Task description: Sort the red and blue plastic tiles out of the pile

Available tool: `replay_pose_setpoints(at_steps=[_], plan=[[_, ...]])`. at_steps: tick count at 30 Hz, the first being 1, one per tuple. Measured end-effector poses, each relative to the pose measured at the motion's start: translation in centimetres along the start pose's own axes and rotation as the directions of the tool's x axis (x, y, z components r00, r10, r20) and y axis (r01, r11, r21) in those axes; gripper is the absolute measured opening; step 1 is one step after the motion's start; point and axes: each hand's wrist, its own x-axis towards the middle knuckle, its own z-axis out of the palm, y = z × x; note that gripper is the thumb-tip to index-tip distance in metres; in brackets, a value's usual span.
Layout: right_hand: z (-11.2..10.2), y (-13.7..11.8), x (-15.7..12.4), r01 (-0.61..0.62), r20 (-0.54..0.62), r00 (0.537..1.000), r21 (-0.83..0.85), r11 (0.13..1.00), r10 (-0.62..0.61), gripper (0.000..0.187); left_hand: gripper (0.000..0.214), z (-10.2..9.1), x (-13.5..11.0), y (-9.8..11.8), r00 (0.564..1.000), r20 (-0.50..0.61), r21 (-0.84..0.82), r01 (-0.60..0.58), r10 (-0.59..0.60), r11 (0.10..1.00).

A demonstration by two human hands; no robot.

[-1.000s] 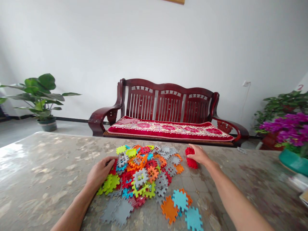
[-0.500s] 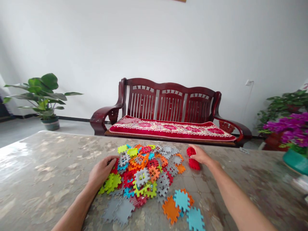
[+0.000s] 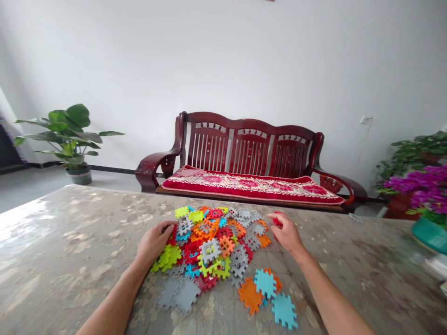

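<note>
My left hand [image 3: 155,241] is at the left edge of a heap of plastic interlocking tiles [image 3: 209,251], its fingers curled together at a red tile [image 3: 172,236]; their tips are partly hidden. Right of the heap, my right hand [image 3: 288,236] has its thumb and bent fingers around a red interlocking tile [image 3: 277,221], mostly covered by the hand. The heap mixes grey, orange, lime, blue and red tiles, some solid and some with window openings. Nearer me lie two light blue tiles [image 3: 284,311], an orange tile [image 3: 250,296] and flat grey tiles [image 3: 185,294].
The tiles lie on a table with a patterned, glossy cover [image 3: 87,251]. Beyond it stands a dark red wooden bench [image 3: 248,144] with a red floral cushion. A potted plant [image 3: 78,174] is at left; purple flowers in a teal pot [image 3: 430,235] are at right.
My right hand has shifted toward me and turned over the red tiles, so less of them shows. My left hand stays at the heap's left edge. The view has shifted slightly.
</note>
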Motion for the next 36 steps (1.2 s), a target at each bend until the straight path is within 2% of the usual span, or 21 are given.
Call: replay_pose_setpoints(at_steps=[4,7,9,13,17,25,30,36], plan=[[0.8,-3.5,-2.4,-0.004,0.140,0.990,0.009,1.000,0.003,0.040,0.038,0.1,0.1,-0.1,1.000,0.003,0.000,-0.001,0.001,1.000],[0.6,-5.9,-3.2,0.051,0.308,0.950,-0.020,0.999,-0.042,0.044,0.038,0.1,0.0,-0.1,1.000,-0.003,0.008,0.002,-0.002,1.000],[0.5,-7.2,-3.3,0.091,0.393,0.917,-0.028,0.995,-0.073,0.053,0.038,0.0,-0.1,0.1,1.000,0.001,0.012,0.004,-0.004,1.000],[1.0,-8.4,-3.7,0.171,0.533,0.837,-0.038,0.985,-0.125,0.072,0.037,-0.1,-0.2,0.5,1.000,0.016,0.006,0.015,-0.015,1.000],[1.6,-8.2,-4.1,0.259,0.591,0.784,-0.030,0.965,-0.192,0.078,0.037,-0.2,-0.3,0.7,1.000,0.019,0.011,0.024,-0.024,1.000],[1.0,-8.5,-3.8,0.275,0.509,0.833,-0.044,0.960,-0.215,0.078,0.036,-0.5,-0.5,1.0,1.000,0.019,0.013,0.015,-0.015,1.000],[0.2,-8.3,-3.3,0.193,0.404,0.895,0.029,0.981,-0.188,0.072,0.038,-0.4,-0.4,0.8,1.000,0.021,0.035,0.021,-0.022,0.999],[0.2,-8.0,-3.4,0.097,0.383,0.911,0.154,0.983,-0.150,0.071,0.040,-0.3,-0.2,0.6,1.000,0.024,0.038,0.019,-0.020,0.999]])
